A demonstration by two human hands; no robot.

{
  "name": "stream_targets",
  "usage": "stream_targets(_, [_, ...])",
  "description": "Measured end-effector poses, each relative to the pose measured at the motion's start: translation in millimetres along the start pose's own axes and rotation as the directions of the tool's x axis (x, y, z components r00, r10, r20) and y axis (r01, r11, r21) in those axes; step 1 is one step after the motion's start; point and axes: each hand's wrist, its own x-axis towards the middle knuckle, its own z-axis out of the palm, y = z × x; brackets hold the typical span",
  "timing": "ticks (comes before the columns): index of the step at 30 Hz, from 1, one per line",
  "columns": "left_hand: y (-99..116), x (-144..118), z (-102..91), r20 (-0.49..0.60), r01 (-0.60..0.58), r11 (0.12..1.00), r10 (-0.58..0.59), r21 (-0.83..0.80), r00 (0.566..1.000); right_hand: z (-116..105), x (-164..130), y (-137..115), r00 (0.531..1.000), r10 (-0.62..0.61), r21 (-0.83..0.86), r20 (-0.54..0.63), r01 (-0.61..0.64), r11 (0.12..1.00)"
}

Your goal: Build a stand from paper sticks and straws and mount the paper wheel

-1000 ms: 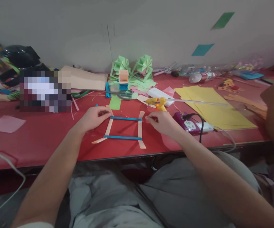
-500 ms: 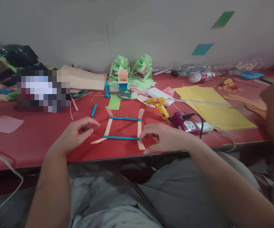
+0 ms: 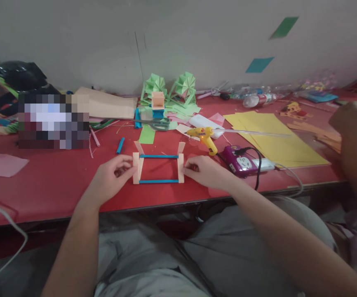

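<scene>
Between my hands on the red tabletop is a small frame (image 3: 159, 181) of pale folded paper strips joined by two blue paper rods. My left hand (image 3: 112, 175) pinches its pale left side, thumb and fingers together. On the other side my right hand (image 3: 205, 171) pinches the pale right strip between thumb and fingertips. Both side strips now face the camera, with pale ends poking up behind the far blue rod. Left of the frame lies a loose short blue paper roll (image 3: 120, 145).
A yellow glue gun (image 3: 207, 140) with a long clear glue stick and a purple power adapter (image 3: 243, 161) lie to the right, beside yellow paper sheets (image 3: 274, 140). Scissors (image 3: 160, 123) and green paper models (image 3: 184, 86) stand behind. Another person's hand (image 3: 356, 128) is at far right.
Both hands have closed in on the frame and taken hold of its sides. The frame has turned so its splayed pale strips now stand flatter to view. The other person's hand has come further in.
</scene>
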Motion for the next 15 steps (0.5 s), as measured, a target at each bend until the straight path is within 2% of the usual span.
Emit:
stream_targets(4, [0, 7, 7.9, -0.021, 0.014, 0.996, -0.012, 0.093, 1.0, 6, 1, -2, 0.995, 0.056, -0.039, -0.082, -0.059, 0.997])
stream_targets(6, [3, 8, 9.5, -0.016, -0.016, 0.983, 0.02, 0.185, 1.0, 6, 0, -4, 0.992, 0.061, -0.063, -0.114, -0.069, 0.996])
stream_targets(10, [9, 4, 12.4, -0.002, -0.104, 0.935, 0.111, 0.34, 0.994, 6, -3, -6, 0.99, 0.062, -0.076, -0.126, -0.072, 0.995])
stream_targets(15, [14, -1, 16.7, -0.004, -0.092, 0.868, 0.107, 0.488, 0.994, 8, -6, -7, 0.992, 0.014, -0.183, -0.129, -0.038, 0.982])
